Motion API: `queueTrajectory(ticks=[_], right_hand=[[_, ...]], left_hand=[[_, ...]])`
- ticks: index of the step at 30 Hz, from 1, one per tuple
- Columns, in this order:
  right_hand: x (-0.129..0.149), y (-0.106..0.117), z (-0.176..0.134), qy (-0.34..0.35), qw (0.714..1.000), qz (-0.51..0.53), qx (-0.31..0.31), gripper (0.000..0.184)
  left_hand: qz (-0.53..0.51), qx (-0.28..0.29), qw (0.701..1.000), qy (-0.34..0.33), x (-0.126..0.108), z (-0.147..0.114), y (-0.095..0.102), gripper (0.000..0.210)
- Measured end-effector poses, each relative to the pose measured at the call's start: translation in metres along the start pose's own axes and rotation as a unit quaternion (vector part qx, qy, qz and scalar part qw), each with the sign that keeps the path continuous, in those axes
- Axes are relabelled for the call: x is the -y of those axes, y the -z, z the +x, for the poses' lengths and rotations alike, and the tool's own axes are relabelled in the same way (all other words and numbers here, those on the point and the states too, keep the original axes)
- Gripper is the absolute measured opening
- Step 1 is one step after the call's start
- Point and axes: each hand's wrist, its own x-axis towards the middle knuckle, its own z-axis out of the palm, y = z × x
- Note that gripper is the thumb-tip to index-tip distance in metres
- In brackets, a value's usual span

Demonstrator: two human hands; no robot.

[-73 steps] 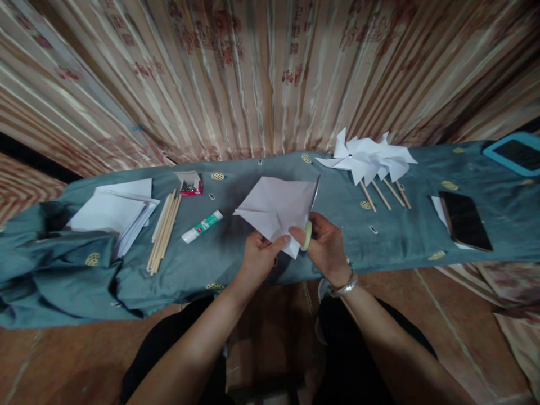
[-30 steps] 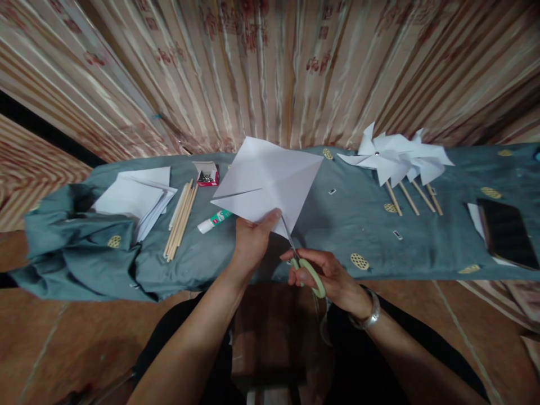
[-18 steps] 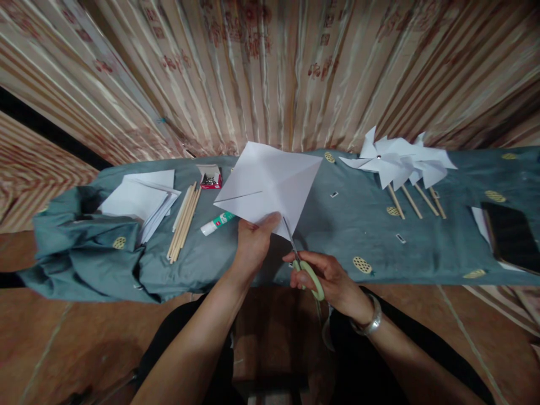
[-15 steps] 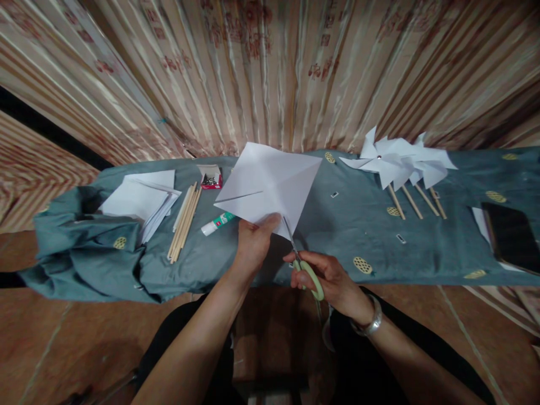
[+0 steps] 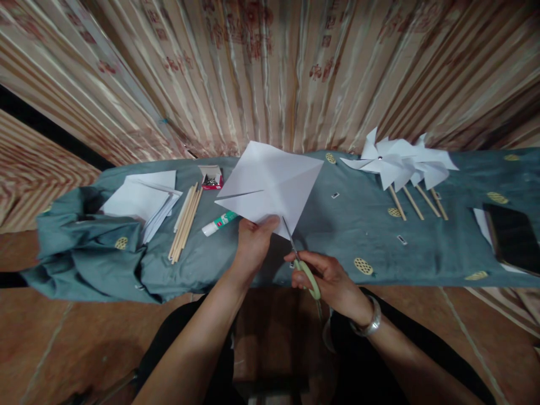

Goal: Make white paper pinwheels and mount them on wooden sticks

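My left hand pinches the near edge of a white square paper sheet, its thumb on top. The sheet is held above the cloth with one corner toward me. A slit runs inward from its left corner, and crease lines meet near the middle. My right hand grips scissors with light green handles. Their blades are at the near corner of the paper, just right of my left thumb, and part of them is hidden.
Left of the paper lie a glue stick, a small red box of metal pins, wooden sticks and stacked paper. To the right are several paper pinwheels and a phone. A grey-green cloth covers the table.
The scissor handles have drawn closer together at the near corner of the paper. My left hand keeps its place on the sheet.
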Motion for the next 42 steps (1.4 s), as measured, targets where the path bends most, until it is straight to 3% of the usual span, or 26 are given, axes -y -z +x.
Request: queueTrajectory(ticks=[12, 20, 27, 33, 42], right_hand=[[0.002, 0.003, -0.002, 0.019, 0.997, -0.067, -0.015, 0.038], [-0.002, 0.0, 0.001, -0.015, 0.999, -0.026, -0.02, 0.039], [0.001, 0.004, 0.0, 0.015, 0.996, -0.079, -0.033, 0.037], [0.001, 0.002, 0.002, -0.018, 0.998, -0.049, -0.03, 0.038], [0.002, 0.005, 0.003, -0.006, 0.997, -0.066, -0.045, 0.039]], left_hand=[[-0.012, 0.021, 1.0, 0.011, 0.004, -0.003, -0.001, 0.017], [-0.005, 0.022, 1.0, 0.01, 0.002, -0.003, -0.001, 0.012], [-0.005, 0.052, 0.998, 0.015, 0.005, -0.006, 0.0, 0.015], [-0.007, 0.044, 0.999, 0.015, 0.006, -0.006, 0.0, 0.015], [0.009, 0.053, 0.998, 0.022, 0.004, -0.011, -0.002, 0.013]])
